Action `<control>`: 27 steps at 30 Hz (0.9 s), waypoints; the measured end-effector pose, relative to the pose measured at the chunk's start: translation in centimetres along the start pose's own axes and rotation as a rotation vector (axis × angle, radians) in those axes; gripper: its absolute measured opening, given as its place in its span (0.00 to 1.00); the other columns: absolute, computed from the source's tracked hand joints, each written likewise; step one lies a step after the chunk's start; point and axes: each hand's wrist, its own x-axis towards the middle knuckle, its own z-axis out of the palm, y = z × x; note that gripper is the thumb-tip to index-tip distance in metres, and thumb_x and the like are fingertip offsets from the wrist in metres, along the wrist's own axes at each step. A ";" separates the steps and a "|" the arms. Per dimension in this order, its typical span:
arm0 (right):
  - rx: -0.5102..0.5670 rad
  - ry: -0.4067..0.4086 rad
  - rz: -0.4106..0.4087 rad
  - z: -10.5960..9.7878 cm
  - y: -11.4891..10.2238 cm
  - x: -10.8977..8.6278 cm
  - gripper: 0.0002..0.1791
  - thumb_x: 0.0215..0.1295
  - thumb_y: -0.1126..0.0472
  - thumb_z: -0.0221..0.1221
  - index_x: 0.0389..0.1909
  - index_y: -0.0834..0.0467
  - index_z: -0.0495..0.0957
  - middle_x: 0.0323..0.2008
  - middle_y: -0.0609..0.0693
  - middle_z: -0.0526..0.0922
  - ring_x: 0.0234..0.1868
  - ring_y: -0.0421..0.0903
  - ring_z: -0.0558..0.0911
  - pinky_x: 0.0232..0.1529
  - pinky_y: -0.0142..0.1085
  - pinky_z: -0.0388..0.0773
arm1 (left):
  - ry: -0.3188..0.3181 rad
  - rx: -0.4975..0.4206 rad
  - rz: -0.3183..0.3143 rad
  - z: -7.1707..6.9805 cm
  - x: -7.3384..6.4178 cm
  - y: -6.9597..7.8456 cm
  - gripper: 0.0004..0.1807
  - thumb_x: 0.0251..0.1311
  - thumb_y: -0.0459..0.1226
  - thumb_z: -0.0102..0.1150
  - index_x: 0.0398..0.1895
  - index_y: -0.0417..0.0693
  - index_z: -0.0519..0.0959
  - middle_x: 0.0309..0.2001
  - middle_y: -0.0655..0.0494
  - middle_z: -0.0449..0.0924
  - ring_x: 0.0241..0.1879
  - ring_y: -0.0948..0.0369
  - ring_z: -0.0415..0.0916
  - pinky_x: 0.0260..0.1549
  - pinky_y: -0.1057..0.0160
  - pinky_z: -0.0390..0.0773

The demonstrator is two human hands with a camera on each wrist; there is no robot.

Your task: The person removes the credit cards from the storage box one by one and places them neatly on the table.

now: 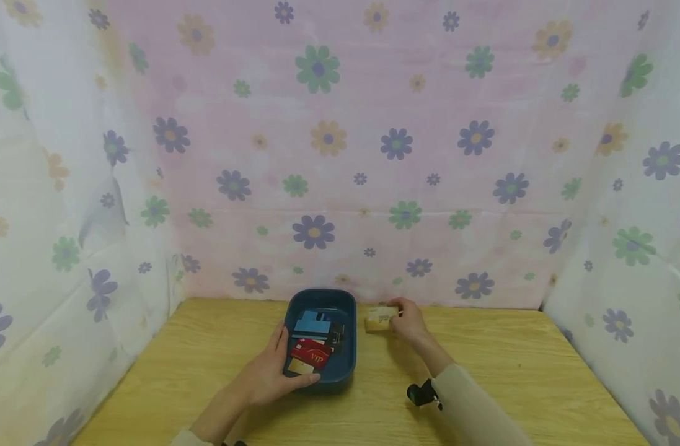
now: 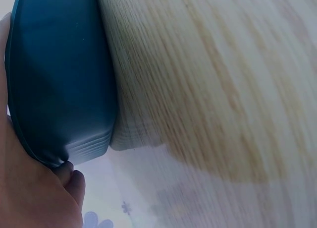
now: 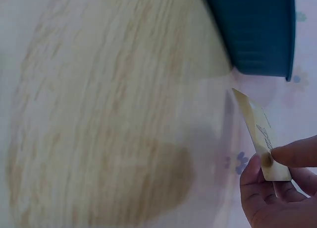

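Observation:
A dark teal plastic bin (image 1: pixel 348 365) stands on the table, holding several cards. Among them I see a red card marked VIP (image 1: pixel 310 353), a light blue card (image 1: pixel 313 327), a gold card (image 1: pixel 300 367) and a dark card (image 1: pixel 336 336). My left hand (image 1: pixel 264 371) grips the bin's near left side, thumb over the near rim; in the left wrist view fingertips curl at the bin's edge. To the right of the bin, my right hand (image 1: pixel 412 325) pinches a gold card (image 3: pixel 260 136) between thumb and fingers. That card is tilted and apart from the bin.
The wooden table (image 1: pixel 501 365) extends to both sides of the bin. Flower-patterned cloth (image 1: pixel 362 155) hangs behind it and along the left and right sides. A small black device (image 1: pixel 423 394) sits at my right wrist.

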 end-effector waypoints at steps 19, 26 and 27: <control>-0.228 -0.026 -0.045 1.2 0.9 0.9 0.21 0.55 0.77 0.62 0.52 0.71 0.76 0.57 0.69 0.78 0.59 0.65 0.77 0.58 0.56 0.75 | -0.003 -0.006 -0.010 -0.2 0.0 0.2 0.71 0.53 0.74 0.61 0.82 0.36 0.42 0.83 0.41 0.34 0.74 0.37 0.60 0.64 0.38 0.70; -0.291 -0.065 -0.074 1.6 1.1 0.9 0.24 0.50 0.75 0.65 0.52 0.72 0.75 0.51 0.69 0.77 0.56 0.68 0.75 0.58 0.59 0.73 | -0.014 -0.023 -0.013 -0.1 -0.1 0.1 0.70 0.53 0.73 0.62 0.82 0.37 0.42 0.83 0.42 0.33 0.73 0.37 0.60 0.63 0.38 0.71; -0.295 -0.068 -0.075 1.6 1.1 0.9 0.24 0.52 0.75 0.65 0.52 0.72 0.75 0.51 0.69 0.77 0.56 0.68 0.75 0.58 0.59 0.73 | -0.017 -0.023 -0.014 -0.1 -0.1 0.1 0.70 0.53 0.73 0.62 0.82 0.36 0.42 0.83 0.42 0.33 0.73 0.37 0.60 0.63 0.38 0.71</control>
